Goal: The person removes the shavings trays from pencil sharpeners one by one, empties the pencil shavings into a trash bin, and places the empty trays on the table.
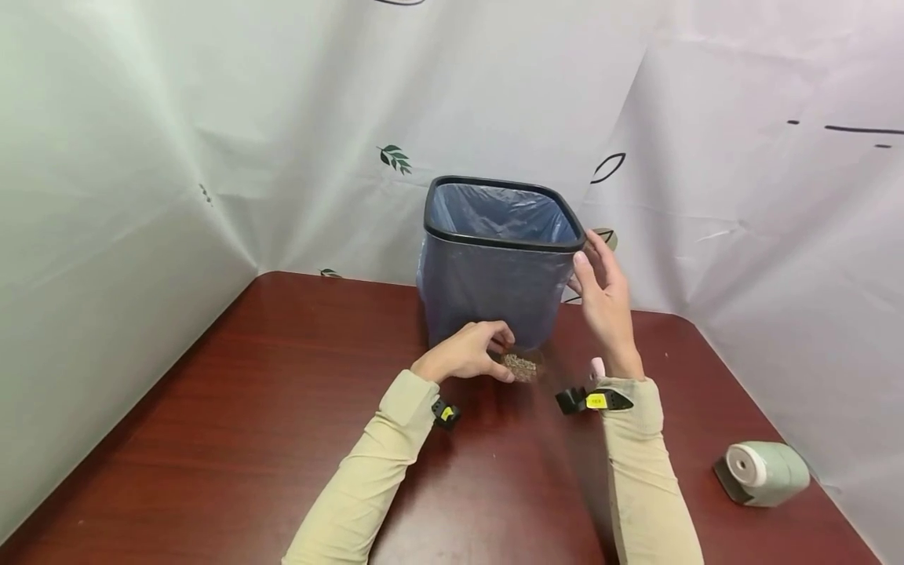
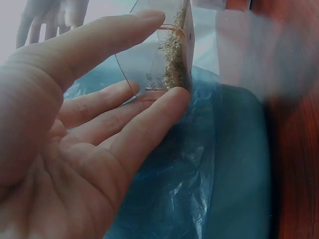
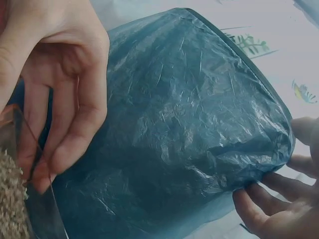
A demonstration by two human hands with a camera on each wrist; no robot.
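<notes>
My left hand [image 1: 469, 351] pinches a clear plastic box [image 2: 144, 55] with thumb and fingers, low in front of the trash bin. Pale shavings [image 1: 521, 366] lie inside it; the right wrist view catches only its edge, at lower left. The trash bin [image 1: 487, 294] stands upright, lined with a translucent blue bag [image 3: 169, 109] under a black rim [image 1: 504, 242]. At the bin's right front corner, my right hand [image 1: 605, 302] holds it just under the rim, thumb and fingers spread round the corner.
A pale green and white device [image 1: 770, 472] lies on its side at the right of the dark red table [image 1: 282, 439]. White printed cloth [image 1: 318, 118] hangs right behind the bin and along both sides.
</notes>
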